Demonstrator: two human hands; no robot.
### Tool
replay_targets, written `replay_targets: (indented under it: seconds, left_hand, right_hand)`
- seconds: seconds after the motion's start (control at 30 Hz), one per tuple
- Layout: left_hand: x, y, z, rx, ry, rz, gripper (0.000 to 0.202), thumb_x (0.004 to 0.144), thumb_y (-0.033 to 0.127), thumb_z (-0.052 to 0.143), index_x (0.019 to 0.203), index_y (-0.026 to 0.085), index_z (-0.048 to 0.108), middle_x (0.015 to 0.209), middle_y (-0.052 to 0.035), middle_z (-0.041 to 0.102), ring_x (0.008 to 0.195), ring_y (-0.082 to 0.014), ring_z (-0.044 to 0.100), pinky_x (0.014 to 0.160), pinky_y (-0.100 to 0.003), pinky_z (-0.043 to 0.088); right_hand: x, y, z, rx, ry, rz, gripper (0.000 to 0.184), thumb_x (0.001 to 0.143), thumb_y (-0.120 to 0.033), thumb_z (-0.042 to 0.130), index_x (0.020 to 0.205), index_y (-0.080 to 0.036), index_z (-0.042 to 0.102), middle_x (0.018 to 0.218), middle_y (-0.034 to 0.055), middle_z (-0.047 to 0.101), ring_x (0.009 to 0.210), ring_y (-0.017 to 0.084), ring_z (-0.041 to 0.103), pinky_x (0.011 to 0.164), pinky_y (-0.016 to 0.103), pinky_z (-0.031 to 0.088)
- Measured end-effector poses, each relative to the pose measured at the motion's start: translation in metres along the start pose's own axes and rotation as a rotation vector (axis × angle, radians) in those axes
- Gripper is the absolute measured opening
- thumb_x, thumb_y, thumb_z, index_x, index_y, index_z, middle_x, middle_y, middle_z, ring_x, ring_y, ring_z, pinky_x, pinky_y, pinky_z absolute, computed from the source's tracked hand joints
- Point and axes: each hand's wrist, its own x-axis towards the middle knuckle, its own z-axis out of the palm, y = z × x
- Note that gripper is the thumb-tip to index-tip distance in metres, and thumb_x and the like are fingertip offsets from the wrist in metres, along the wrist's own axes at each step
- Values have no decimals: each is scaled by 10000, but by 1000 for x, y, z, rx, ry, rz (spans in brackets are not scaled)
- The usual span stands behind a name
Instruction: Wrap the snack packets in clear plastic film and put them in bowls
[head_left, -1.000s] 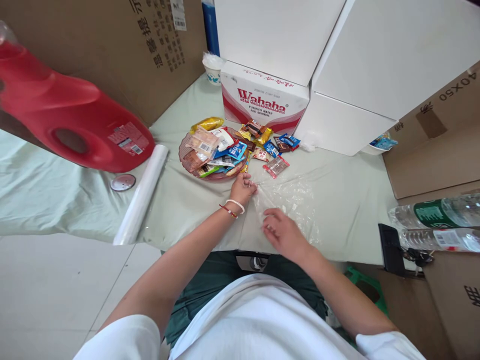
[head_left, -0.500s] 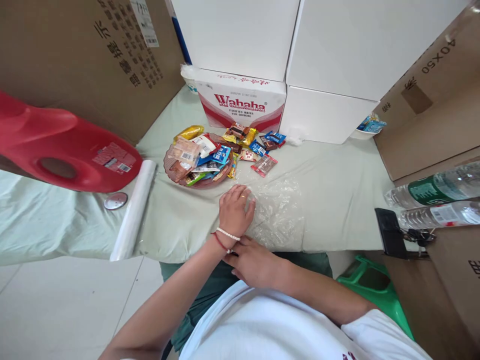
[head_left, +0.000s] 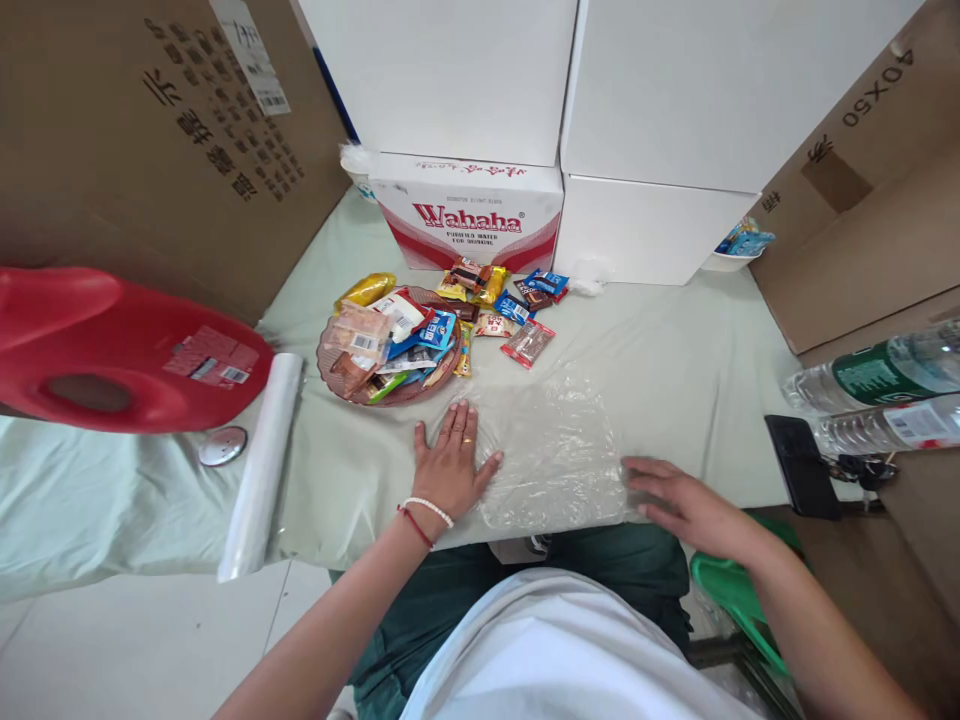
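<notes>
A clear plastic bag (head_left: pixel 551 460) lies flat and wrinkled at the front of the table. My left hand (head_left: pixel 450 462) rests palm down by its left edge, fingers spread, with a ring, a white bead bracelet and a red cord. At the bag's right edge is my right hand (head_left: pixel 679 497), its fingers stretched out and slightly apart; whether it touches the film I cannot tell. Beyond my left hand stands a pinkish see-through bowl (head_left: pixel 326 365) heaped with wrapped snacks. Several more wrapped snacks lie right of it, among them a reddish-brown packet (head_left: pixel 529 343).
To the left are a roll of plastic film (head_left: pixel 262 465), a round metallic disc (head_left: pixel 223 446) and a red jug (head_left: pixel 135 350). Cartons stand behind, including a Wahaha box (head_left: pixel 472 220). On the right lie plastic bottles (head_left: pixel 892 375) and a black phone (head_left: pixel 802 467); a green stool (head_left: pixel 739 590) is below.
My right hand has moved away from my left wrist to the bag's right edge. My left hand has shifted slightly left and spread its fingers. The bag now lies flatter and wider.
</notes>
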Motion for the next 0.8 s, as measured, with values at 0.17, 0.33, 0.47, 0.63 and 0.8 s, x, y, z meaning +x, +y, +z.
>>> replay_targets:
  seconds: [0.17,0.33,0.47,0.63,0.8]
  left_hand:
    - [-3,-1,1,11,-27,42,763,1013,543,413,1649,135,309,1680,-232,312,1576,-376,321,1265,-708,64]
    - [-2,-1,0,13,-36,36,772,1009,565,418,1659,168,292,1690,-203,307,1580,-360,315,1282,-682,53]
    - [-1,-1,-2,20,-56,29,770,1009,562,421,1657,164,298,1687,-206,316,1585,-348,308,1287,-671,49]
    - [-1,-1,-3,18,-60,26,776,1013,564,418,1656,148,294,1682,-220,323,1583,-351,312,1286,-676,40]
    - [-1,-1,-2,-7,-52,35,774,1012,551,428,1654,140,296,1689,-214,309,1586,-350,303,1287,-674,28]
  right_hand:
    - [92,-24,-48,-47,167,45,289,1021,-358,532,1147,-246,768,1159,71,787,1023,255,731,938,419,569]
    - [260,-68,-46,-319,124,-37,264,992,-180,524,1122,-183,754,1145,105,748,1097,269,662,910,362,521]
    - [347,-97,-25,-511,71,-129,387,914,-251,709,1277,-121,687,1318,185,664,1300,355,533,965,399,498]
    - [379,-105,-26,-527,-109,37,434,809,-344,849,1139,-90,728,1185,179,712,1089,308,653,885,341,507]
    - [366,-84,-61,-469,-51,-164,435,803,-267,825,1195,-124,702,1201,121,681,1018,245,638,872,294,468]
